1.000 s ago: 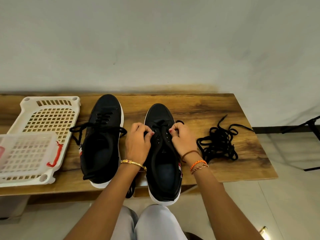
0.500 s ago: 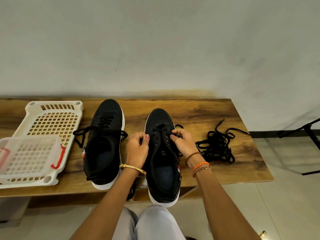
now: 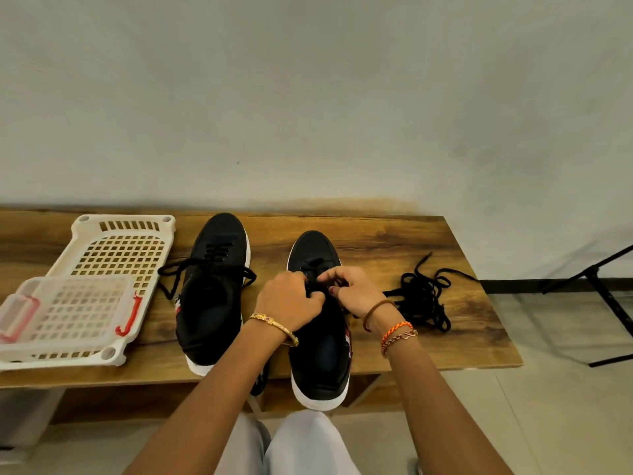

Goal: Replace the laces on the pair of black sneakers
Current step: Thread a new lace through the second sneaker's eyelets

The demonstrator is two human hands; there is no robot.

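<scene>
Two black sneakers with white soles stand on a wooden table (image 3: 376,241), toes toward the wall. The left sneaker (image 3: 214,296) has a black lace threaded through its front eyelets, with loose ends trailing over both sides. Over the lace area of the right sneaker (image 3: 318,358), my left hand (image 3: 289,301) and my right hand (image 3: 349,289) meet, fingers curled, pinching the black lace at the eyelets. The lace between my fingers is mostly hidden. A tangled pile of loose black laces (image 3: 424,296) lies right of the right sneaker.
A white perforated plastic tray (image 3: 120,248) lies at the table's left, with a clear lidded box with red clips (image 3: 68,310) on it. A black stand's legs (image 3: 603,293) sit on the floor at right. The right sneaker's heel overhangs the front edge.
Both hands have come together over the middle of the right sneaker's lace area, from its two sides. The view has shifted a little.
</scene>
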